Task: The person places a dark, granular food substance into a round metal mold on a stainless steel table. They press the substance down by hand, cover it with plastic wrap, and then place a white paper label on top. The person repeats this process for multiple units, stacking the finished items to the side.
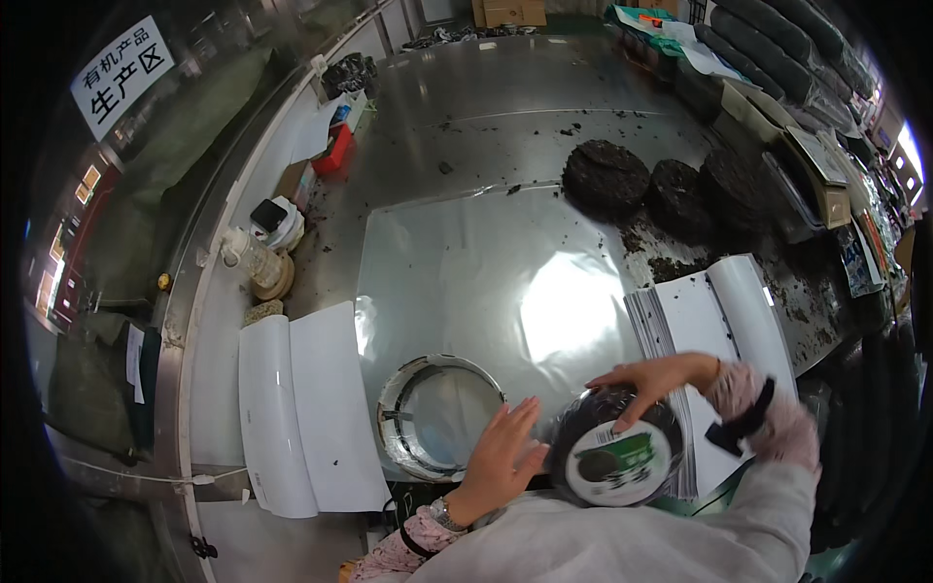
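A dark round cake (565,457), wrapped in clear film and bearing a round white and green label (622,464), stands close to my body at the near table edge. My right hand (656,381) grips it, with the fingers over its top edge and the thumb on its label side. Beside its left edge my left hand (501,462) is open, fingers stretched out; whether it touches the film cannot be told. Left of that hand lies a round hoop (387,423) patched with tape, on a sheet of clear film (447,262) spread over the metal table.
Several bare dark cakes (604,180) sit at the far right among crumbs. Stacked white sheets (695,301) lie at right, more white sheets (335,418) at left. A plastic bottle (258,260) and red box (334,151) line the left side. Black wrapped bundles (768,29) are piled back right.
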Available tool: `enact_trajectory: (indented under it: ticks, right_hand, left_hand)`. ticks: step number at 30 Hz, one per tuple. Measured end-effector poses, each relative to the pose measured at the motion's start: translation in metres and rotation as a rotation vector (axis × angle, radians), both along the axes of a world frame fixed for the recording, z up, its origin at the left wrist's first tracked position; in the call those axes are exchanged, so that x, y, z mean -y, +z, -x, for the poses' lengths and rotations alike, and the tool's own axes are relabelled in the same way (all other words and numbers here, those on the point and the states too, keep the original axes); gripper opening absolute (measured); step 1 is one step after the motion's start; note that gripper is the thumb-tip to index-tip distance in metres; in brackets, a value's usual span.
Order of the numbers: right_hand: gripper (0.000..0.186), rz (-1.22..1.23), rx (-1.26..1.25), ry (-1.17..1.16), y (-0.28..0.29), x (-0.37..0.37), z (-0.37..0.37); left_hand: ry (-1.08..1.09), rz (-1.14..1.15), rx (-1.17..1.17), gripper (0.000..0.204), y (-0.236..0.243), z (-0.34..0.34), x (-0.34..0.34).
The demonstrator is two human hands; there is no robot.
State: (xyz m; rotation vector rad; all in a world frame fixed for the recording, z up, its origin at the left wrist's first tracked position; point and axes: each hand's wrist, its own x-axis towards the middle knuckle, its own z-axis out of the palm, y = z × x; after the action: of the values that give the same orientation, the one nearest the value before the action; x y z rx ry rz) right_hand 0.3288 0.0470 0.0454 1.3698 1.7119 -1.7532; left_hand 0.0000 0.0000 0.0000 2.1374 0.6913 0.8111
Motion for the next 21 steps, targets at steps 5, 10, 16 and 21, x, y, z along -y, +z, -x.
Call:
enact_trajectory:
  ticks: [5,10,16,21]
  right_hand:
    - [0.093,-0.959,-0.403,-0.907,0.118,-0.176,-0.032]
    - [0.102,-0.809,-0.478,-0.67,0.063,-0.255,0.059]
    - [0.06,-1.267,-0.271,0.699,-0.092,-0.051,0.171]
    - [0.028,-1.34,-0.137,0.416,-0.105,0.003,0.116]
  left_hand:
    - [0.015,-0.11,0.12,0.049,0.014,-0.01,-0.026]
    - [-0.188,0.007,0.039,0.038,-0.002,0.002,-0.011]
    - [-0.354,0.356,-0.308,0.028,-0.056,0.06,0.006]
    - [-0.231,0.415,-0.265,0.031,-0.073,0.097,0.0]
